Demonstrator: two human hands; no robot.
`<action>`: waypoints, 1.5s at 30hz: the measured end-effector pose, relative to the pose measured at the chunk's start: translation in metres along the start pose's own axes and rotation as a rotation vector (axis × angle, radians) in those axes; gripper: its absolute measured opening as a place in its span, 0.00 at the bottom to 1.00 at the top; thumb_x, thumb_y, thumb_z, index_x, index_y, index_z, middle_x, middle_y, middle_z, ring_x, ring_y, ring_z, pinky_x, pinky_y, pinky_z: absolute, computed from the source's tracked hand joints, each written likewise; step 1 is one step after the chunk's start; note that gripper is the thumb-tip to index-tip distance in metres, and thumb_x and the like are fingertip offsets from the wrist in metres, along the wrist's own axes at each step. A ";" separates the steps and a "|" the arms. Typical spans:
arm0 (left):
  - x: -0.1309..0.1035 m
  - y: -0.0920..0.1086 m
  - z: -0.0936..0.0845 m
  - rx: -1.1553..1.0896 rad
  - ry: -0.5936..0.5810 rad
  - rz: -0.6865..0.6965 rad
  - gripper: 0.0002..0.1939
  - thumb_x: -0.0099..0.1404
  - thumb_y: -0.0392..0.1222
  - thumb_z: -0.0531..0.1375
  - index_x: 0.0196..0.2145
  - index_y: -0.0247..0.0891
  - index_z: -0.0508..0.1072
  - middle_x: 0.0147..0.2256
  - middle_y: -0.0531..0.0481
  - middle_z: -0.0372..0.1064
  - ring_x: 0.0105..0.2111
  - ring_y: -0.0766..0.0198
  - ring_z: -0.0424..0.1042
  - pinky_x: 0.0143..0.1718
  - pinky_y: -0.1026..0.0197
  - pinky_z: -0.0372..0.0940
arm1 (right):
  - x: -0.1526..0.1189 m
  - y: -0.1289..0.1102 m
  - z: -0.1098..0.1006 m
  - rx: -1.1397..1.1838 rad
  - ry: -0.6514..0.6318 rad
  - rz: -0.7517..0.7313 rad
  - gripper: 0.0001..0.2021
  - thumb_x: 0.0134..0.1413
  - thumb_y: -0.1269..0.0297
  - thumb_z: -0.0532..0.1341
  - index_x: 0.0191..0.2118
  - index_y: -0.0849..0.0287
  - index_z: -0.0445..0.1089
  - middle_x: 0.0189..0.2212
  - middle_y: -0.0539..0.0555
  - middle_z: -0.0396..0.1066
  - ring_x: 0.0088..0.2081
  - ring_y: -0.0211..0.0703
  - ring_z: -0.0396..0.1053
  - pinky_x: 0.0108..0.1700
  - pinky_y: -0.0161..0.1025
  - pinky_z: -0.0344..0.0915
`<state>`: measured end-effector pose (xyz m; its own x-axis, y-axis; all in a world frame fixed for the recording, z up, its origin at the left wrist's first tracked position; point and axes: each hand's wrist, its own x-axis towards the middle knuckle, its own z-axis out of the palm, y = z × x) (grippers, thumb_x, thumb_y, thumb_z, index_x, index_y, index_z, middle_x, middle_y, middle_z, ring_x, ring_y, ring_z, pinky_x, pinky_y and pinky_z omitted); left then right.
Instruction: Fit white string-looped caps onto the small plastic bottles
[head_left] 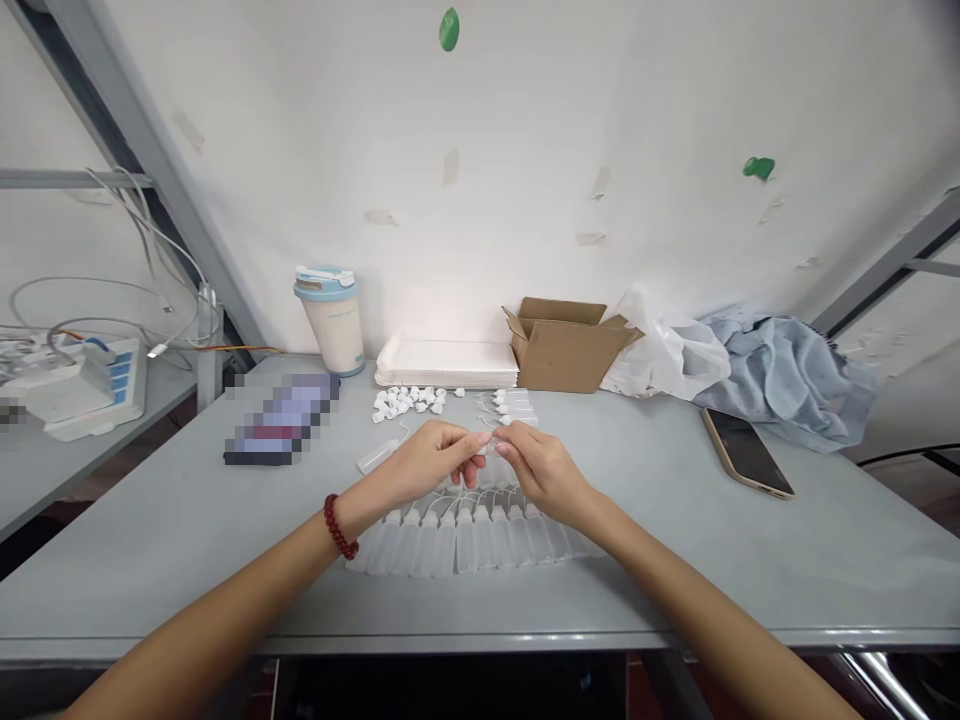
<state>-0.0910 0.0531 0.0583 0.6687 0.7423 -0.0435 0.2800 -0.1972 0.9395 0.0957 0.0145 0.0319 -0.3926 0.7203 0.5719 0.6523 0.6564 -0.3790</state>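
Forearms (pixel 232 590) cross the near edge of the desk (pixel 750 570). Left hand (pixel 435 458), then right hand (pixel 546 470): fingertips nearly closed, pinching a pale piece (pixel 490 449) between them, its long axis unclear, neither hand nearer. Bottles (pixel 466 542) lie below, necks toward the far edge.

Domestic or dormitory-style desk space, exact kind uncertain: grey desk (pixel 825 580) against white wall (pixel 525 110) with tape remnants (pixel 450 167); lidded cup (pixel 339 335), phone (pixel 750 457), crumpled blue cloth (pixel 795 375); power strip (pixel 135 385) alongside.
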 end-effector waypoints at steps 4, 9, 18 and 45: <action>-0.004 0.004 0.007 0.279 0.125 0.129 0.22 0.67 0.51 0.49 0.23 0.35 0.70 0.24 0.51 0.70 0.23 0.66 0.65 0.26 0.65 0.58 | 0.005 -0.006 -0.007 0.125 -0.034 0.132 0.19 0.66 0.57 0.41 0.32 0.57 0.64 0.24 0.52 0.62 0.26 0.40 0.60 0.31 0.36 0.57; -0.004 -0.001 0.010 0.589 0.200 0.362 0.19 0.70 0.44 0.47 0.24 0.36 0.66 0.22 0.52 0.65 0.22 0.66 0.62 0.25 0.63 0.56 | 0.007 -0.009 -0.010 0.309 -0.085 0.312 0.22 0.64 0.51 0.43 0.23 0.57 0.56 0.20 0.48 0.53 0.23 0.37 0.53 0.28 0.35 0.52; -0.001 -0.016 0.007 0.868 0.207 0.564 0.17 0.72 0.45 0.44 0.30 0.35 0.64 0.28 0.49 0.62 0.27 0.63 0.61 0.28 0.61 0.57 | 0.009 -0.007 -0.004 0.757 -0.125 0.642 0.23 0.55 0.43 0.50 0.22 0.58 0.56 0.15 0.42 0.44 0.17 0.30 0.43 0.21 0.32 0.45; 0.025 -0.058 -0.046 1.106 0.181 0.269 0.18 0.62 0.27 0.46 0.41 0.35 0.73 0.49 0.41 0.67 0.49 0.51 0.63 0.47 0.51 0.61 | 0.005 0.088 0.003 0.213 0.168 0.464 0.15 0.54 0.66 0.53 0.46 0.61 0.70 0.46 0.60 0.71 0.45 0.46 0.69 0.48 0.45 0.63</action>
<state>-0.1226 0.1125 0.0182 0.7150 0.6544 0.2461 0.6541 -0.7504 0.0951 0.1497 0.0764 -0.0010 0.0261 0.9112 0.4112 0.5796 0.3214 -0.7489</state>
